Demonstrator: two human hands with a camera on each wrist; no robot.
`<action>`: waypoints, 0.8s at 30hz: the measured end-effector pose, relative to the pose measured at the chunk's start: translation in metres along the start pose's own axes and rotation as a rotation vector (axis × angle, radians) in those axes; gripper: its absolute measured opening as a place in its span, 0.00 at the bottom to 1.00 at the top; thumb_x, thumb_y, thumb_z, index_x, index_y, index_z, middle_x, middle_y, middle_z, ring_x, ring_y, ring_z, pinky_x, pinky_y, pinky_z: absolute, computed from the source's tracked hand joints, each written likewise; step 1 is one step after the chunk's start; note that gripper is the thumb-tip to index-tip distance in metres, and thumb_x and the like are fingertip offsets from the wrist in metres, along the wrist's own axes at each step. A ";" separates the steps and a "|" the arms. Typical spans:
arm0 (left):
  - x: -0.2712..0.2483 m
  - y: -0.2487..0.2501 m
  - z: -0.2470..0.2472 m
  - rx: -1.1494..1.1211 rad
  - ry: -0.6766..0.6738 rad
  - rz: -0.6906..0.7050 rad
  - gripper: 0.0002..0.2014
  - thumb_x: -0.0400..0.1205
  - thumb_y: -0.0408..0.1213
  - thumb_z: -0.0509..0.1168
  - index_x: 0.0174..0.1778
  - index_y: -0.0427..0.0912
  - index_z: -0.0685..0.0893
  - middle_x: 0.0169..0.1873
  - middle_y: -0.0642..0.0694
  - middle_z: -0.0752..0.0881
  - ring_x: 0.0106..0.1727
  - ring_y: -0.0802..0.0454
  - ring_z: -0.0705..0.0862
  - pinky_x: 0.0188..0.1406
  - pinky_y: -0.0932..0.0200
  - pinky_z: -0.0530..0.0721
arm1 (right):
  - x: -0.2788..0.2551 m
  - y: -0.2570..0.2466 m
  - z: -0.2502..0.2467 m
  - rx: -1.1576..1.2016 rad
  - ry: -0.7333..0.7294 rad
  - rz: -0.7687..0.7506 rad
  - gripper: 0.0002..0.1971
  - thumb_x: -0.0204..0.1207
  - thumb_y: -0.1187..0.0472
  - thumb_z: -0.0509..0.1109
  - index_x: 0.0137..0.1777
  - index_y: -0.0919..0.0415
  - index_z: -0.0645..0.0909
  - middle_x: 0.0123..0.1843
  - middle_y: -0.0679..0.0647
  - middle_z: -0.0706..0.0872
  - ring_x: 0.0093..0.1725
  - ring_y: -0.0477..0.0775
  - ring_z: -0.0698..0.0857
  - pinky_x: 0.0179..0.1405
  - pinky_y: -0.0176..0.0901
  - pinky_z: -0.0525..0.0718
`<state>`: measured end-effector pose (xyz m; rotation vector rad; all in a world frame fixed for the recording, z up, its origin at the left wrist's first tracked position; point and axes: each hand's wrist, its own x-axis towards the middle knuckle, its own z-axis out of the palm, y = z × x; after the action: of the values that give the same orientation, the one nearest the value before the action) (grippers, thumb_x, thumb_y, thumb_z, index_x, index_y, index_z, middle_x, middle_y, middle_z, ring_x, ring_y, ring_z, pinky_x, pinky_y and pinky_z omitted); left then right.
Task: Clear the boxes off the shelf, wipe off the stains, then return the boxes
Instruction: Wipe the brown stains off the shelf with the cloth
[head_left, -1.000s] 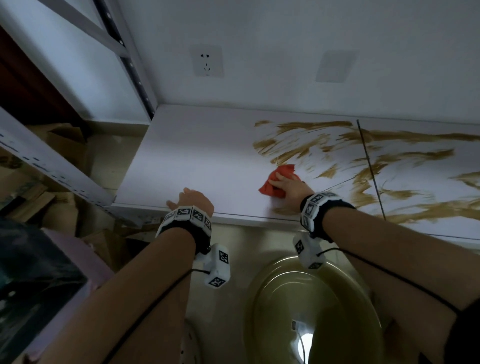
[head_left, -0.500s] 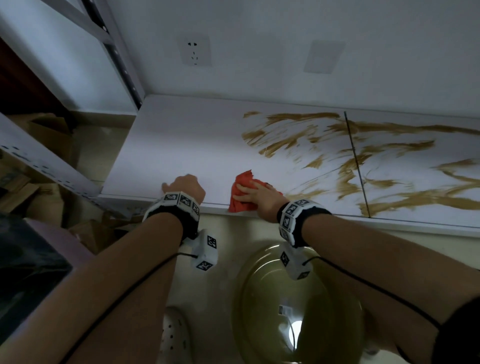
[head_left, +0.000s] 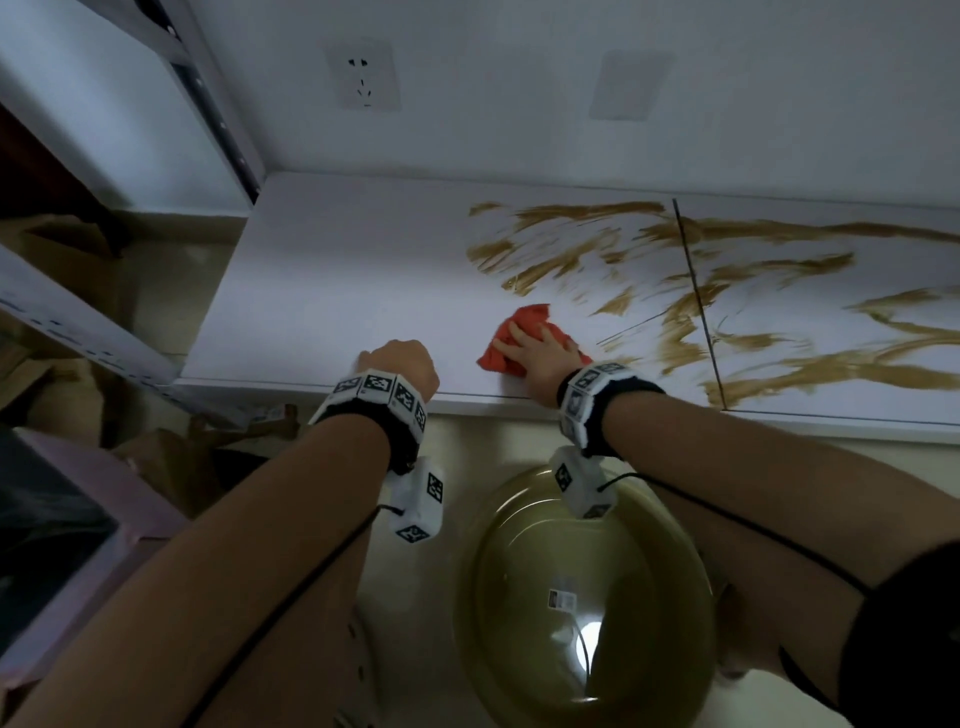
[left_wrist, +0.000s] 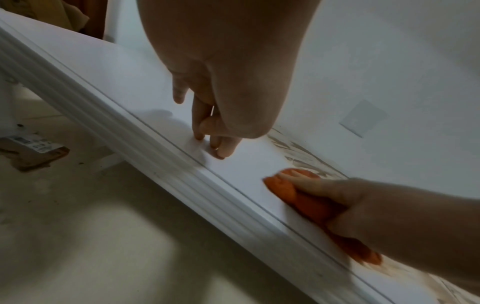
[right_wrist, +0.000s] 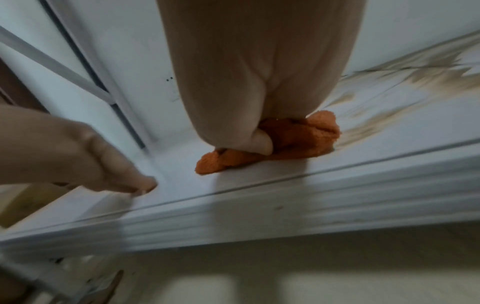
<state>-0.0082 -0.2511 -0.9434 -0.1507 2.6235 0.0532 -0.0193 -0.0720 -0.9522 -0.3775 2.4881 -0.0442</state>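
Note:
The white shelf (head_left: 322, 286) carries brown smeared stains (head_left: 571, 244) over its middle and right; its left part is bare. My right hand (head_left: 540, 348) lies on a crumpled orange-red cloth (head_left: 530, 314) at the left fringe of the stains, near the front edge. Its fingers stretch over the cloth (left_wrist: 280, 187), and the thumb tucks into the cloth (right_wrist: 306, 133). My left hand (head_left: 402, 361) rests on the shelf just left of the cloth, fingertips (left_wrist: 221, 152) touching the surface, holding nothing. No box stands on the shelf.
An olive-green basin (head_left: 571, 597) sits on the floor below the shelf edge. A metal shelf upright (head_left: 218, 104) rises at the back left, and a wall socket (head_left: 363, 75) is behind. Cardboard (head_left: 78, 249) and a purple-rimmed box (head_left: 78, 519) lie at the left.
My right hand drew the cloth left to the front edge, then pushed it back inward toward the stains. The left hand stayed in place on the shelf.

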 end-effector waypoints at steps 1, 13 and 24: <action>-0.001 0.003 0.000 0.013 0.014 0.001 0.10 0.79 0.32 0.58 0.33 0.42 0.78 0.51 0.42 0.87 0.52 0.43 0.85 0.57 0.53 0.79 | 0.002 -0.010 0.000 -0.014 0.003 -0.049 0.37 0.80 0.66 0.59 0.83 0.41 0.47 0.85 0.45 0.40 0.84 0.62 0.41 0.80 0.71 0.49; -0.009 0.010 0.004 -0.043 0.026 -0.062 0.15 0.80 0.31 0.57 0.26 0.42 0.71 0.51 0.41 0.87 0.51 0.44 0.84 0.58 0.53 0.76 | -0.028 0.056 0.021 0.046 0.083 -0.025 0.33 0.81 0.65 0.59 0.82 0.41 0.53 0.85 0.42 0.45 0.85 0.55 0.45 0.82 0.63 0.50; -0.013 0.015 0.006 0.024 0.014 -0.049 0.12 0.80 0.32 0.57 0.30 0.44 0.72 0.52 0.45 0.86 0.55 0.46 0.83 0.67 0.50 0.71 | -0.014 -0.011 0.009 0.000 0.000 -0.096 0.34 0.81 0.65 0.58 0.82 0.41 0.51 0.86 0.45 0.41 0.84 0.62 0.42 0.80 0.70 0.47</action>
<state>0.0047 -0.2343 -0.9422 -0.2072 2.6320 0.0044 -0.0005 -0.0779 -0.9506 -0.4965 2.4689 -0.0829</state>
